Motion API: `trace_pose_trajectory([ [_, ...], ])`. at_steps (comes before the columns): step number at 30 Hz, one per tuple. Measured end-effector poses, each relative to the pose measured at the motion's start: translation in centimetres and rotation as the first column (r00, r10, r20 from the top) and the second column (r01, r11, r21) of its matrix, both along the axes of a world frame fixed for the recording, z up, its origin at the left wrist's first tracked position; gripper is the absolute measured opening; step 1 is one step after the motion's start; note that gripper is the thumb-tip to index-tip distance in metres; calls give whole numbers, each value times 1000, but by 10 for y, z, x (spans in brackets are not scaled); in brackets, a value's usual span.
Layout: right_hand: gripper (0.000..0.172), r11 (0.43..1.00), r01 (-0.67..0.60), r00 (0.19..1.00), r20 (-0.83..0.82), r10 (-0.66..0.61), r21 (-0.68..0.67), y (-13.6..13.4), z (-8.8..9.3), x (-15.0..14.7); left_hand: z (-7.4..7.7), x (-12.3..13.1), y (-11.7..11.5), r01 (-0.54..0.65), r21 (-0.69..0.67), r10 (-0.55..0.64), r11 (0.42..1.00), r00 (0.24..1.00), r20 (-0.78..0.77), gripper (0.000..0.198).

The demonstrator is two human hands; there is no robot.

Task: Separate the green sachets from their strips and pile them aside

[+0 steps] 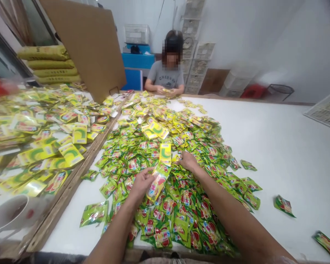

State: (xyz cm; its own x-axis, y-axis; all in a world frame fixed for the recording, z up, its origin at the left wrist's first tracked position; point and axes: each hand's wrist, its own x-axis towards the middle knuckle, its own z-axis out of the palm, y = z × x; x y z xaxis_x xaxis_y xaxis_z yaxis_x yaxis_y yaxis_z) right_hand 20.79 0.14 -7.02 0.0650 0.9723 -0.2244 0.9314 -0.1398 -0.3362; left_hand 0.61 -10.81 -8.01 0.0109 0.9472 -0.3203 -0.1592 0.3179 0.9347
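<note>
My left hand [141, 185] is closed on a small flat printed carton [157, 182] with a red fruit picture, tilted over the heap. Just beyond the carton's upper end lies a yellow carton with a green arc [165, 153]; whether the two touch I cannot tell. My right hand [189, 161] reaches into the heap with curled fingers at a yellowish sachet [176, 158], its fingertips partly hidden. Beneath both hands spreads a large heap of small green sachets [187, 198]. Two more yellow cartons [157, 129] lie on top of the heap.
Left of a wooden strip [79, 165] lie many yellow cartons [38, 154] and a white mug [13, 212]. Across the white table [277, 154] a person in a grey shirt [166, 77] handles a packet. A cardboard sheet [90, 47] stands at the back left. Loose sachets [284, 205] lie at right.
</note>
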Motion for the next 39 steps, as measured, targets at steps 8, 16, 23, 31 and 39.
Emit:
trace_pose_trajectory([
  [8,44,931,244,619,-783,66,271,-45,19,-3,-1,-1,1,-3,-3,3,1000,1000,15,60],
  [16,43,988,13,508,-851,128,157,-71,25,-32,5,-4,-4,93,116,-100,989,993,58,53],
  [23,31,961,-117,599,-754,270,251,-80,17,-31,8,-3,-7,173,136,-187,975,977,99,48],
  [31,13,788,-146,782,-418,462,598,-94,22,-35,9,-2,-6,78,107,-91,991,988,124,49],
  [39,18,899,-296,686,-583,435,322,-105,24,-40,9,-3,-6,165,147,-188,975,969,159,39],
])
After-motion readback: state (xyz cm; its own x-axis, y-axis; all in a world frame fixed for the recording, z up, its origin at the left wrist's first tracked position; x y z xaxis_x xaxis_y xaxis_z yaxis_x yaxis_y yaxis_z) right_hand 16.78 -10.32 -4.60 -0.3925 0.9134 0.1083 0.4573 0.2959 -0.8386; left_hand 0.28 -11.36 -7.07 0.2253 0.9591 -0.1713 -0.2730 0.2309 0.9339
